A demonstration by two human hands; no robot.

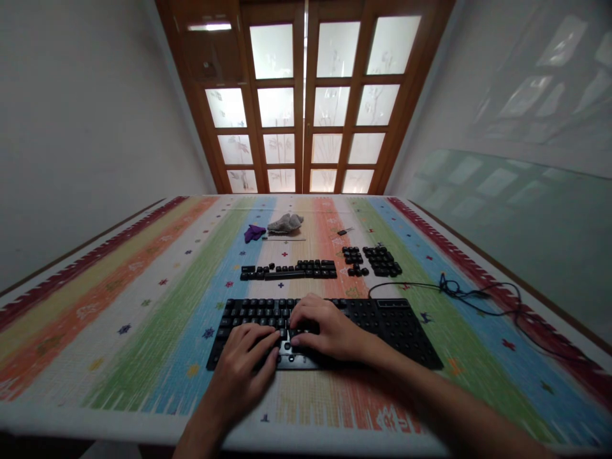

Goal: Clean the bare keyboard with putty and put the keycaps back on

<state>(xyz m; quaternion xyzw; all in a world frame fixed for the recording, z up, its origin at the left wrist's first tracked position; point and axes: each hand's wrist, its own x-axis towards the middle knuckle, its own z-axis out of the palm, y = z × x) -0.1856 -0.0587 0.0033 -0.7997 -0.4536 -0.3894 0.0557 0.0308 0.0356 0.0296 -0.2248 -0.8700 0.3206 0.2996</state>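
A black keyboard (pixel 401 338) lies near the front of the table, partly without keycaps. Several keycaps sit on its left and upper parts, while bare switch places show at the right and in the lower middle. My left hand (pixel 243 360) rests over the lower left of the keyboard, fingers stretched out and index fingertip touching a keycap (pixel 283 335). Arched over the keyboard's middle is my right hand (pixel 329 328), fingers bent and thumb below them, closed around a dark keycap (pixel 300 333) that is partly hidden.
Behind the keyboard stand rows of loose keycaps (pixel 291 271) and another group (pixel 380 260) to the right. Farther back lie a purple cloth (pixel 254 233), a grey cloth (pixel 285 224), a thin rod (pixel 287 240) and a small dark tool (pixel 342 233). The cable (pixel 459 292) coils at right.
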